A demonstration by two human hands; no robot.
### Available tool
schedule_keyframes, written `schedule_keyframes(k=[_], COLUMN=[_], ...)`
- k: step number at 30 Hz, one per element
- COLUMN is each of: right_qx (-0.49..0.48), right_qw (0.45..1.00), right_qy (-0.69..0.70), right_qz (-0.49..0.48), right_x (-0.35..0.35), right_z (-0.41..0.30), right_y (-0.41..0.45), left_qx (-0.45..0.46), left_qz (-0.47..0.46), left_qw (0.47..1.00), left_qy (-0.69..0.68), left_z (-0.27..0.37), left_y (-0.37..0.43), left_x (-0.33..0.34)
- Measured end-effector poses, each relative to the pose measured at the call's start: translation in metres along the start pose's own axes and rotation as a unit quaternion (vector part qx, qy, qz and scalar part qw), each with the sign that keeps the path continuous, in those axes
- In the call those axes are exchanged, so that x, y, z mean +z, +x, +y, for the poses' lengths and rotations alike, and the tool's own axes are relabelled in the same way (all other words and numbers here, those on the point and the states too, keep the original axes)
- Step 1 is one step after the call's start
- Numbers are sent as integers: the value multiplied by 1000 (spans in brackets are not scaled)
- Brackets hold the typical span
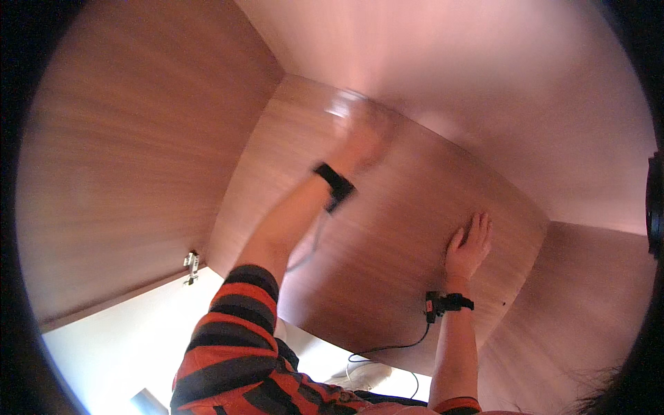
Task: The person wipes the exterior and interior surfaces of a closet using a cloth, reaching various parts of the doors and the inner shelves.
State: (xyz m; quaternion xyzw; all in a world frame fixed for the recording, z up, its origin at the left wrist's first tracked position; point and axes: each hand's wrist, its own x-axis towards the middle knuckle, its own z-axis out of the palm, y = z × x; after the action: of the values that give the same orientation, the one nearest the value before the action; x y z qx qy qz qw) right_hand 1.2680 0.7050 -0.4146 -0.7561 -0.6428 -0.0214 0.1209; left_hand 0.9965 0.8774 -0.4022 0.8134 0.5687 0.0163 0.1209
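Observation:
I am looking into a wood-grain cabinet. My left hand is blurred by motion, over the far part of the bottom wood panel, close to where it meets the back panel. A bright whitish patch shows by its fingers; whether this is a held thing or a reflection cannot be told. Lower right, my right hand lies palm down on the same panel with its fingers extended, holding nothing. Each wrist wears a black strap with a small device, the left strap and the right strap.
A side panel rises on the left, with a metal cabinet hinge near its front edge. Another side panel stands on the right. A thin black cable runs from the right wrist device over the panel's front edge. Below is a bright floor.

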Motion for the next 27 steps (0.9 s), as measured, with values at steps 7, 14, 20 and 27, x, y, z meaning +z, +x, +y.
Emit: schedule_keyframes(k=[7, 14, 20, 27], right_qx=[-16, -38, -28, -9], right_qw=[1000, 998, 998, 1000], right_qy=[-10, 29, 37, -4], right_qz=[3, 38, 43, 24], right_x=[-7, -3, -7, -8], right_z=[2, 1, 2, -2], right_y=[0, -1, -2, -2], left_qx=[198, -90, -95, -34], left_qz=[74, 93, 168, 75], left_qw=[966, 986, 980, 986], left_qy=[-147, 106, -58, 142], left_z=[2, -150, -168, -192], left_y=[-16, -43, -149, -212], left_x=[-26, -38, -19, -13])
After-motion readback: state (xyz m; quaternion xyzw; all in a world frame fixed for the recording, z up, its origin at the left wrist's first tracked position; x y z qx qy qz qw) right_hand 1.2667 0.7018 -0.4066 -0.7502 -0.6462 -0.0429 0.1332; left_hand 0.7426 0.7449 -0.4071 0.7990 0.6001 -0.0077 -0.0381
